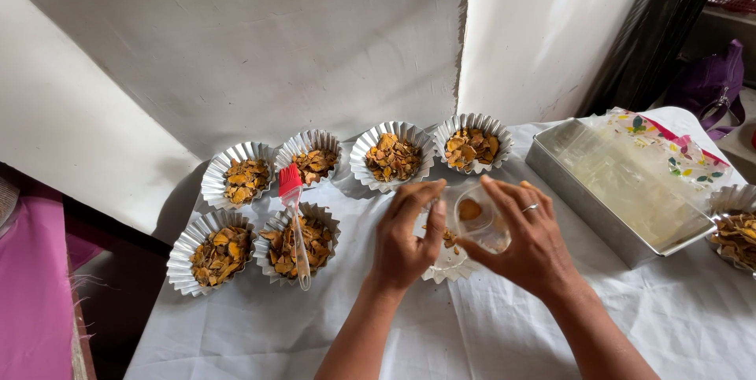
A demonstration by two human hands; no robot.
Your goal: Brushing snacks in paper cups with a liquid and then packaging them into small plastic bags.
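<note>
On white cloth (472, 325), foil cups (392, 155)

Soft, even daylight fills the scene, bright on the white cloth-covered counter (441, 325) and the white wall behind it. Shadows are faint: a dim patch lies left of the fluted foil cups of orange-brown flakes (244, 179), where the floor falls dark. The hands (405, 238) are slightly motion-blurred. Wide-angle bending shows at the edges.

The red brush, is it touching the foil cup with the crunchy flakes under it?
Touching. The head view shows the red brush lying across the flake-filled foil cup, its clear handle resting on the flakes and rim, with no gap visible.
</note>
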